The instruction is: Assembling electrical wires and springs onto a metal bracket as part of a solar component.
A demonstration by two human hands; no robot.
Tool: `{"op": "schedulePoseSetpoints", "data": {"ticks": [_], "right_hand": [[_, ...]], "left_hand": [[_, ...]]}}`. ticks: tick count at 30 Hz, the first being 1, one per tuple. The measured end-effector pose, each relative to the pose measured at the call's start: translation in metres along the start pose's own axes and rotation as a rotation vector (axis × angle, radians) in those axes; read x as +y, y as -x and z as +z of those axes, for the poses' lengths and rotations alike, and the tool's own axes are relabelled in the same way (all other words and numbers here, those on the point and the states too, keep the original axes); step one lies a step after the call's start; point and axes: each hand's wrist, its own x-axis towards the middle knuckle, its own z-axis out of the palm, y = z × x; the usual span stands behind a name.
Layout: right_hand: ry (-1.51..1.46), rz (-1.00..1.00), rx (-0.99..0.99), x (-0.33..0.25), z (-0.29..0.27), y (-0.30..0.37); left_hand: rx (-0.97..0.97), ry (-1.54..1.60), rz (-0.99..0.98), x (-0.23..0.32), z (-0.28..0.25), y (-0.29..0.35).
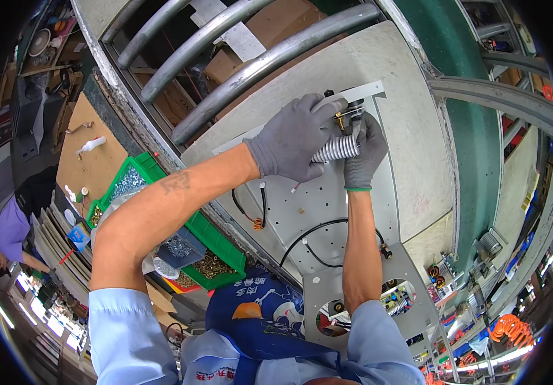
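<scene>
Both hands wear grey gloves and meet over the far end of a grey sheet-metal panel (289,215). My left hand (292,138) is curled around a silver corrugated metal tube (337,149), with its fingers reaching toward a small brass fitting (339,120). From the right, my right hand (366,154) closes on the tube's other end, beside a dark fitting near the panel's raised flange (360,93). The gloves hide part of the tube and its joint. A black cable (308,232) loops across the panel below my hands.
Beneath the panel is a worn pale board (417,109), with thick metal rollers (276,67) beyond it. Green bins (215,247) of screws and nuts stand left of the panel. A cut-out metal plate (318,289) lies nearest me. Another person (10,228) is at the far left.
</scene>
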Motion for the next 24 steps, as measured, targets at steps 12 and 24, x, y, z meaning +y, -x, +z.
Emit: {"op": "schedulePoseSetpoints", "data": {"ticks": [12,24], "right_hand": [[-0.280,0.154,0.041,0.005,0.004,-0.001],[-0.106,-0.060,0.019,0.023,0.007,0.000]], "left_hand": [[0.028,0.022,0.013,0.002,-0.003,0.000],[0.014,-0.005,-0.014,0.002,0.000,0.001]]}}
